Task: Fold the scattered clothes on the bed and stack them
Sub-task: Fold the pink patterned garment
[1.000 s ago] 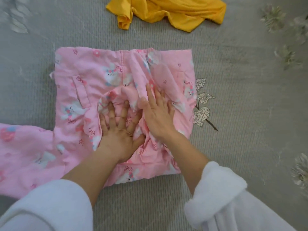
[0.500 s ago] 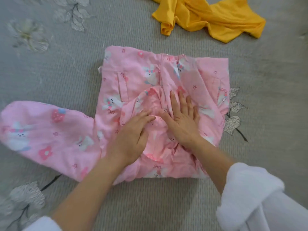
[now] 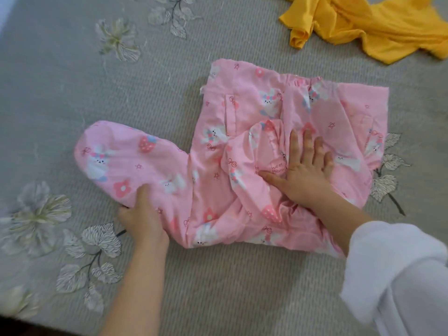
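Left hand, moved from the middle of the pink pyjamas to their outstretched leg, grips its near edge with curled fingers; right hand presses the middle, fingers flat and spread, on the bed.

Thick, fluffy white sleeve above a bare forearm.

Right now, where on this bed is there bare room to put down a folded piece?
The widest bare bedspread lies upper left, beyond the pink garment and its outstretched part. Another patch lies at the near edge, between the two forearms. It is tight between pink and the yellow garment, and around the left hand and right hand.
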Motion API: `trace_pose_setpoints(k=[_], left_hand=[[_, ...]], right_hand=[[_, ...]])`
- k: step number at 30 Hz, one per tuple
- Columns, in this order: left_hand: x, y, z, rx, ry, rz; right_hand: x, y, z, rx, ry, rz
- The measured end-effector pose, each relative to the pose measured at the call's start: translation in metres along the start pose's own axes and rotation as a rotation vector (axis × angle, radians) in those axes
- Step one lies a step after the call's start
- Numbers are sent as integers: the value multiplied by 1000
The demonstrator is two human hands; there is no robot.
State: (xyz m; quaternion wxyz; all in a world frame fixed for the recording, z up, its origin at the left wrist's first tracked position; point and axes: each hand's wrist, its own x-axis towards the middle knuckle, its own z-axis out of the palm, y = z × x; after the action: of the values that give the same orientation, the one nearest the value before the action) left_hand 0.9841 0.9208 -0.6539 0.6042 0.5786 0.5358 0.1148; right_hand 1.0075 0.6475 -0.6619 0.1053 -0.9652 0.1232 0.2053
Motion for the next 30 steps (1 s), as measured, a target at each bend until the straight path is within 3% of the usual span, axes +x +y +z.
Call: trace_pose_setpoints(k=[2, 5, 9, 12, 14, 18, 21, 28, 30], left_hand=[[-9, 16, 8, 95, -27, 81], [-33, 38, 26, 224, -177, 470], [-62, 39, 67, 459, -622, 960], [-74, 16, 101, 847, -1044, 1023], [-74, -7, 115, 1111, -1183, 981], [-68, -25, 122, 1356, -1096, 1122], [-73, -24, 127, 1457, -1062, 1133], [-79, -24, 125, 1471, -1005, 1159], [-79, -24, 123, 1464, -1005, 1171]], right_hand=[[0, 0, 0, -5, 2, 2], [0, 0, 0, 0, -3, 5], [0, 1, 0, 13, 3, 1], [1, 1, -1, 25, -7, -10], [0, 2, -2, 26, -13, -24], [0, 4, -2, 41, -18, -30], [1, 3, 0, 68, -9, -31], [-38, 34, -40, 330, -8, -194], [-77, 56, -43, 200, 16, -299]])
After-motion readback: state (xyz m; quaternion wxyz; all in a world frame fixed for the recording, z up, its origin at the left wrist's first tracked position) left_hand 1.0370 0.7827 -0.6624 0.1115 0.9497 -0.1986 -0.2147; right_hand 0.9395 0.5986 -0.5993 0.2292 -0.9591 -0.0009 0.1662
